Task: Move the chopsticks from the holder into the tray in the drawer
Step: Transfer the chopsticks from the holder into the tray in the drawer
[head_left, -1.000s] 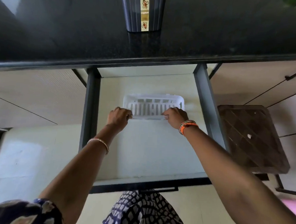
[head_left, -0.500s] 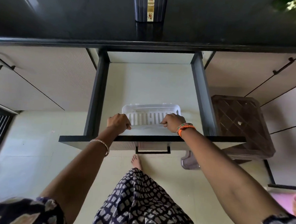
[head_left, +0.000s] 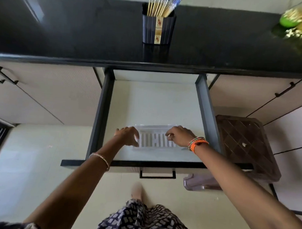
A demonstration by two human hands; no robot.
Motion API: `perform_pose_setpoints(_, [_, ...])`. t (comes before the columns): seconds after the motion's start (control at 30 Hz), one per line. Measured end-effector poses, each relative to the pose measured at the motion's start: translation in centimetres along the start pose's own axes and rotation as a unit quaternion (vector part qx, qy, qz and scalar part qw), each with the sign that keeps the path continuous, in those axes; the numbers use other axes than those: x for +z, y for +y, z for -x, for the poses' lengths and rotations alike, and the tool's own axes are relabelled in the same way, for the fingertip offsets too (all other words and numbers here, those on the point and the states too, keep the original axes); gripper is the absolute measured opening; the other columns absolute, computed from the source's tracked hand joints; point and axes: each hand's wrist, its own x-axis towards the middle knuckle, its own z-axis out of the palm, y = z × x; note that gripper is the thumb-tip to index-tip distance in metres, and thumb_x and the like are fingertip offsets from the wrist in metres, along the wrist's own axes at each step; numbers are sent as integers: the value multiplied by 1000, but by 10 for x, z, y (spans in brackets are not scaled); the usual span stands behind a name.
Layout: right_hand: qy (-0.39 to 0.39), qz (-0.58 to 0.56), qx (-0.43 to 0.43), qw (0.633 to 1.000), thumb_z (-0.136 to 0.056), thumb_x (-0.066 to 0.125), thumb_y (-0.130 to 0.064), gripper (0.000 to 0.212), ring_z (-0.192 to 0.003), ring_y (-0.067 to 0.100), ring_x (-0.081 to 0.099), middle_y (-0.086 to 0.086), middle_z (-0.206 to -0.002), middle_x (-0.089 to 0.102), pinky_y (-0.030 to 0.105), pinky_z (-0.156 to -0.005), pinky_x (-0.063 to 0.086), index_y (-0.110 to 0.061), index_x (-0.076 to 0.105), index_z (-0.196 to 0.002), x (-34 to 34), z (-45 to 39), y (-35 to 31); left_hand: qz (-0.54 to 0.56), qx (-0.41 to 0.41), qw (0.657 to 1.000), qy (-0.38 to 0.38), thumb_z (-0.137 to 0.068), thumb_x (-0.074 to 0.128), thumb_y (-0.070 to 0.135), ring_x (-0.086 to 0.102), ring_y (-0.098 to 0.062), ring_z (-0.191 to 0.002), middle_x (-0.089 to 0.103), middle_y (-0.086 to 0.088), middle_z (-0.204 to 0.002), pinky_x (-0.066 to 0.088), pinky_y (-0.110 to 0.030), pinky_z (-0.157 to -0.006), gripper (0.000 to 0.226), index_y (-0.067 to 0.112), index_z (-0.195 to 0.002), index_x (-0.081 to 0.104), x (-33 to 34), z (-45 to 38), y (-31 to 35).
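Several chopsticks (head_left: 160,5) with blue-patterned tops stand in a dark ribbed holder (head_left: 158,29) at the back of the black countertop (head_left: 72,31). Below it the drawer (head_left: 101,111) is pulled out. A white slotted tray (head_left: 155,140) lies on the drawer floor near the front. My left hand (head_left: 128,136) hovers at the tray's left end with its fingers spread. My right hand (head_left: 179,137) is at the tray's right end, fingers loosely curled over the rim. Both hands hide the tray's ends. No chopsticks lie in the tray.
A brown lattice-topped stool (head_left: 246,145) stands right of the drawer, with a pale plastic piece (head_left: 200,184) beneath it. A blurred green and yellow object (head_left: 295,20) sits at the counter's far right. The drawer handle (head_left: 157,175) faces me. Closed cabinet fronts flank the drawer.
The tray has come forward to the drawer's front. Both hands have let go of its front edge and spread to its ends. My view has tilted up, showing the chopsticks.
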Motion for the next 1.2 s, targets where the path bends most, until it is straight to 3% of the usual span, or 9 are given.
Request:
perform_pose_setpoints(0.07, [54, -32, -11, 998, -93, 55, -21, 27, -119, 27, 57, 6, -128, 63, 37, -97, 47, -19, 67, -117, -37, -4, -3, 63, 30, 997, 22, -80, 69, 24, 60, -28, -110, 66, -11, -117, 44, -44, -100, 30, 15, -109, 65, -33, -5, 9])
perform_pose_setpoints(0.17, [143, -85, -32, 986, -91, 57, -17, 24, -115, 24, 61, 6, -119, 69, 38, -100, 49, -15, 71, -110, -101, -12, -8, 122, 67, 977, 164, -83, 60, 10, 65, -31, -97, 69, -17, -109, 52, -37, -88, 20, 10, -101, 69, -96, -14, 30])
perform_pose_setpoints(0.3, [279, -178, -48, 943, -87, 59, -11, 20, -81, 11, 66, 5, -93, 75, 26, -82, 54, -8, 76, -97, -188, -31, -20, 201, 131, 927, 289, -85, 53, 5, 66, -24, -92, 71, -12, -102, 51, -29, -80, 22, 10, -98, 70, -179, -27, 59])
perform_pose_setpoints(0.43, [357, -291, -31, 887, -87, 58, -5, 19, -80, 19, 71, 14, -91, 75, 14, -67, 55, -1, 75, -94, -251, -65, -21, 241, 168, 897, 330, -86, 50, 0, 62, -11, -88, 71, -9, -104, 48, -19, -80, 27, 10, -103, 69, -236, -42, 71])
perform_pose_setpoints(0.7, [388, -509, 52, 767, -88, 58, -2, 18, -91, 25, 73, 20, -99, 73, 28, -76, 60, 1, 72, -99, -335, -180, 0, 154, 167, 890, 396, -89, 52, 10, 52, -25, -122, 54, -8, -134, 47, -43, -100, 38, 17, -127, 53, -319, -114, 75])
perform_pose_setpoints(0.9, [393, -508, 45, 765, -86, 66, -18, 39, -85, 34, 69, 36, -105, 64, 45, -92, 53, 18, 63, -101, -369, -267, 8, 36, 153, 888, 432, -91, 52, 21, 46, -22, -128, 55, -2, -134, 35, -46, -105, 38, 21, -129, 51, -357, -183, 76])
perform_pose_setpoints(1.0, [382, -508, 40, 771, -84, 70, -20, 43, -72, 22, 55, 37, -105, 64, 45, -86, 53, 18, 62, -102, -378, -292, 6, 1, 142, 906, 399, -92, 51, 22, 52, -21, -120, 63, 1, -122, 22, -47, -109, 29, 23, -120, 59, -364, -204, 72])
perform_pose_setpoints(1.07, [383, -516, 42, 765, -83, 71, -18, 36, -66, 19, 55, 32, -87, 70, 42, -80, 57, 16, 67, -96, -381, -300, 5, -2, 143, 904, 402, -92, 50, 18, 56, -20, -113, 69, 3, -113, 16, -49, -111, 24, 24, -112, 64, -362, -211, 69])
perform_pose_setpoints(1.2, [380, -521, 54, 763, -81, 73, -14, 18, -46, 8, 57, 1, -56, 61, 11, -43, 50, 4, 71, -79, -384, -303, 5, 6, 154, 886, 438, -92, 49, 15, 61, -21, -104, 72, 2, -105, 19, -45, -106, 25, 23, -108, 67, -355, -210, 68])
